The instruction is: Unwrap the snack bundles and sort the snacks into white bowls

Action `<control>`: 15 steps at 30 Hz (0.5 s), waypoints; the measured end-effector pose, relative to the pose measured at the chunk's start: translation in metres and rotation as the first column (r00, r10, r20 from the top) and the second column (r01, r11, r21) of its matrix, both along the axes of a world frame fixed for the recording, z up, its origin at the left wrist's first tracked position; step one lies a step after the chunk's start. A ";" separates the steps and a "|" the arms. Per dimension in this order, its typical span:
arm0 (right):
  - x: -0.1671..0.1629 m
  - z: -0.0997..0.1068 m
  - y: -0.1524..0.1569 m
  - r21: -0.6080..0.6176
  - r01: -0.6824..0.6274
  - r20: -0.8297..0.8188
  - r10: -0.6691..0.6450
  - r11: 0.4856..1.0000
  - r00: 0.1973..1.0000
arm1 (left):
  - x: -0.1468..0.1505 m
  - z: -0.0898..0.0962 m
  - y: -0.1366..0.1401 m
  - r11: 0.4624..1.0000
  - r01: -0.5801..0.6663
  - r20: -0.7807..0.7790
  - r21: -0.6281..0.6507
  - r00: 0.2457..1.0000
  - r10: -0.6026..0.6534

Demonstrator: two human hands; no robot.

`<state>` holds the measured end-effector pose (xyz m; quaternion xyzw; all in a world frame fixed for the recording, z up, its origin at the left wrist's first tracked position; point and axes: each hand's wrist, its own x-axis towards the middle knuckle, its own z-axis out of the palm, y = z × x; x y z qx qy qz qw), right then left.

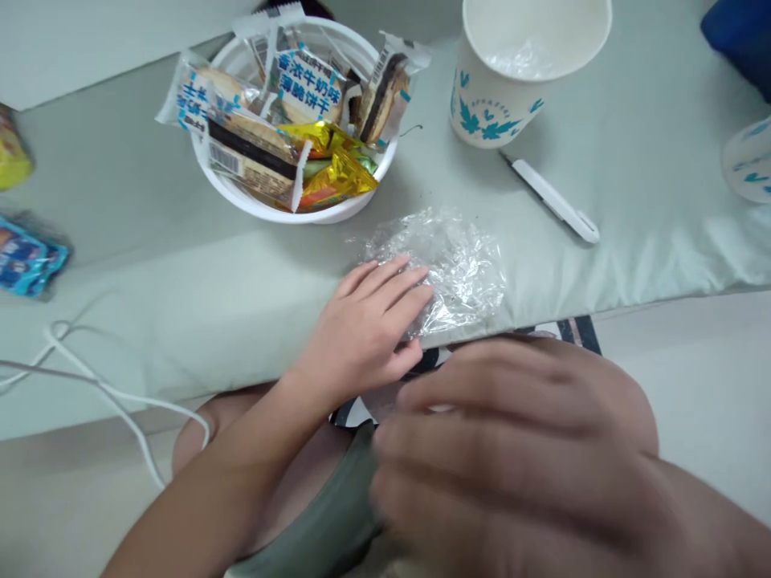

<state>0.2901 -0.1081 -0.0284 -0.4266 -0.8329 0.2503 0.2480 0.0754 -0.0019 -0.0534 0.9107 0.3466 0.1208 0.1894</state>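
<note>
My left hand (365,329) lies with its fingers stretched out over the left side of a crumpled clear plastic wrapper (463,277). The wrapper rests near the front edge of the cloth-covered surface. Closer to the camera, my right hand (511,457) is raised above my lap, its bent fingers smeared by motion. The inner side of its fingers is hidden, so whether it holds anything does not show. Beyond the wrapper lies a white utility knife (554,199), its dark tip pointing towards a paper cup (491,104) with blue leaf prints. Some clear plastic shows inside that cup.
A white round bowl (241,193) of wrapped biscuits and gold-foil snacks stands at the back left. Blue packets (27,255) and a yellow packet (10,152) lie far left, above a white cable (114,393). Another printed cup (750,164) sits at the right edge.
</note>
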 end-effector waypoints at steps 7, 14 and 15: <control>0.000 0.008 0.068 0.217 0.015 0.118 -0.042 0.976 0.992 | -0.013 0.003 0.004 0.977 -0.090 0.234 -0.195 0.963 0.136; 0.008 -0.028 0.073 0.044 0.394 0.022 -0.395 0.918 0.918 | -0.021 0.011 0.009 0.970 -0.186 0.272 -0.154 0.936 0.223; 0.006 -0.026 0.075 0.016 0.438 0.007 -0.438 0.899 0.899 | -0.021 0.011 0.009 0.963 -0.220 0.264 -0.156 0.930 0.255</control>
